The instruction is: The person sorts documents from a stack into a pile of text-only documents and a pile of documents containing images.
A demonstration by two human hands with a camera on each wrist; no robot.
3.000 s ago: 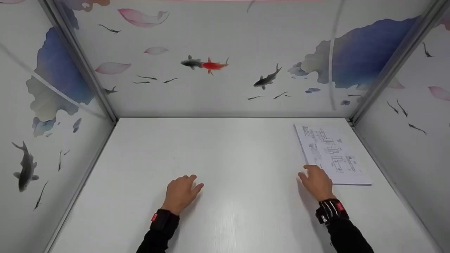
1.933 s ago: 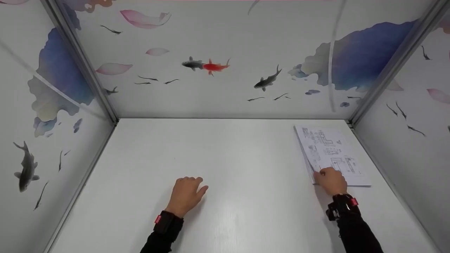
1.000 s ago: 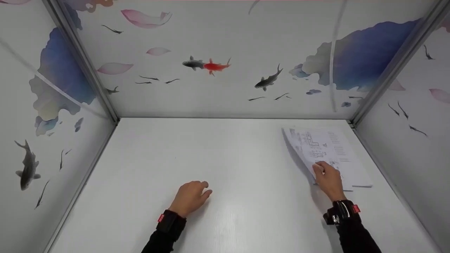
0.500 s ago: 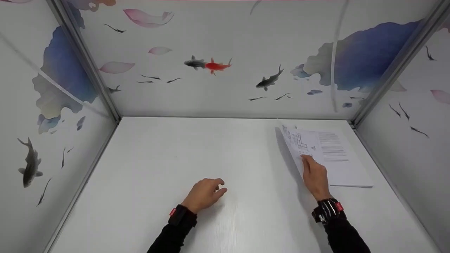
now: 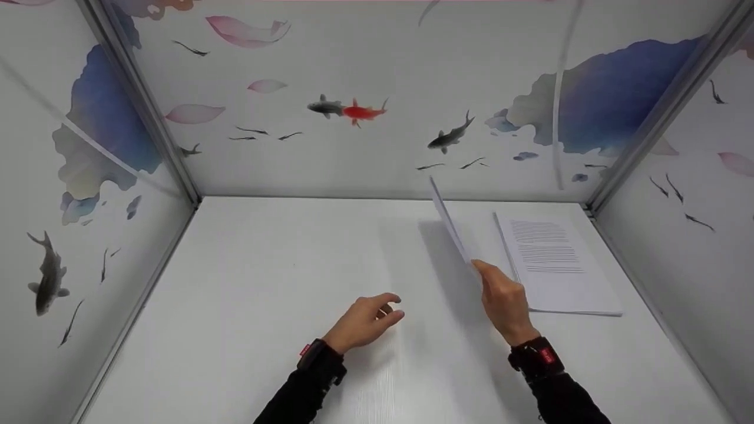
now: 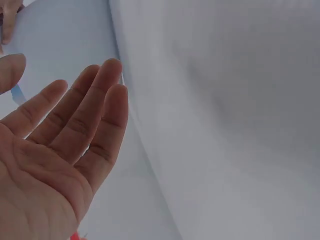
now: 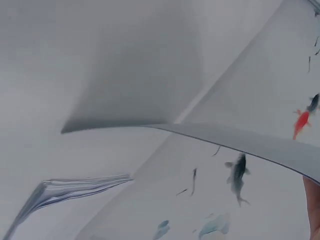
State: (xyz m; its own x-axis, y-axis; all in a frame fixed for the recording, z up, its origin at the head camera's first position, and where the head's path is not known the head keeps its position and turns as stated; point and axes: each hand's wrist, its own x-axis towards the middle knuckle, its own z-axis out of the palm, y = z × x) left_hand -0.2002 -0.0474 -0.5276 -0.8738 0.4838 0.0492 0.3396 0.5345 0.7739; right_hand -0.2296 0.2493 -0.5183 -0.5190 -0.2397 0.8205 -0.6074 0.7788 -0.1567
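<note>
My right hand (image 5: 505, 303) pinches printed paper (image 5: 450, 221) by its near edge, between thumb and fingers. The paper is raised off the table and seen nearly edge-on; I cannot tell if it is one sheet or more. In the right wrist view this paper (image 7: 235, 137) bends in a thin curve, with a bit of the hand (image 7: 313, 207) at the right edge. A stack of paper (image 5: 554, 288) with lines of text on top lies to the right. My left hand (image 5: 364, 321) hovers over the table holding nothing, palm (image 6: 40, 185) and relaxed fingers showing in the left wrist view.
The white table (image 5: 283, 247) is enclosed by a back wall (image 5: 365, 159) and side walls printed with fish, petals and blue leaves. Metal posts (image 5: 665, 100) stand at the back corners. The stack lies close to the right wall (image 5: 695, 259).
The right hand took hold of the top paper, with drawings on it, and lifted it leftward off the stack, baring a page of text. The left hand moved right.
</note>
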